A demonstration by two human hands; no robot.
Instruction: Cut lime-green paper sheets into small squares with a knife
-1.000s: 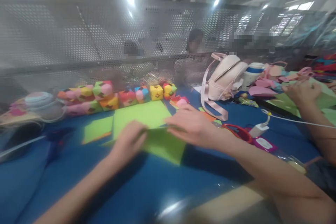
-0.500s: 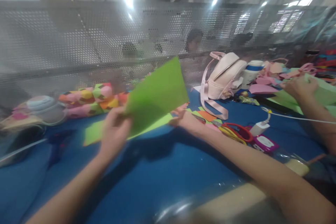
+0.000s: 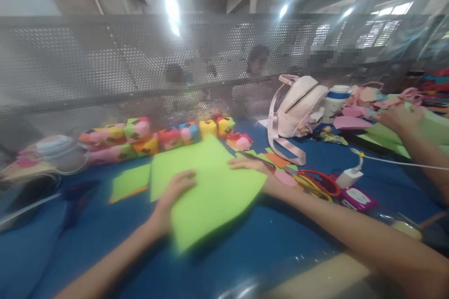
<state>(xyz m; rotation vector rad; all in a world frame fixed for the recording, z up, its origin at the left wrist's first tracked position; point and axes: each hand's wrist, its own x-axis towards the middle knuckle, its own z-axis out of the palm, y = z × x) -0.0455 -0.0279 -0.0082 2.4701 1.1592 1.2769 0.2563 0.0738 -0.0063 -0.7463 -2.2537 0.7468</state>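
The person's left hand (image 3: 175, 191) has its fingers bent over the left edge of a lime-green paper sheet (image 3: 217, 201), thumb hidden, so I can't tell if it pinches; the right hand (image 3: 249, 165) spreads its fingers at the sheet's right side, wrist partly behind the paper corner, its grip unclear too. The sheet tilts, its blurred near edge raised off the blue surface (image 3: 273, 245). Just left of the sheet lies a smaller lime-green stack (image 3: 129, 182); beyond it stands a row of colourful paper cubes (image 3: 138, 131). Right of the sheet are orange paper (image 3: 278, 160), red-handled scissors (image 3: 337, 188) and, farther back, a pale pink backpack (image 3: 300, 106). Well right of the sheet, a co-worker's hand (image 3: 401, 117) is at pale green paper (image 3: 433, 126).
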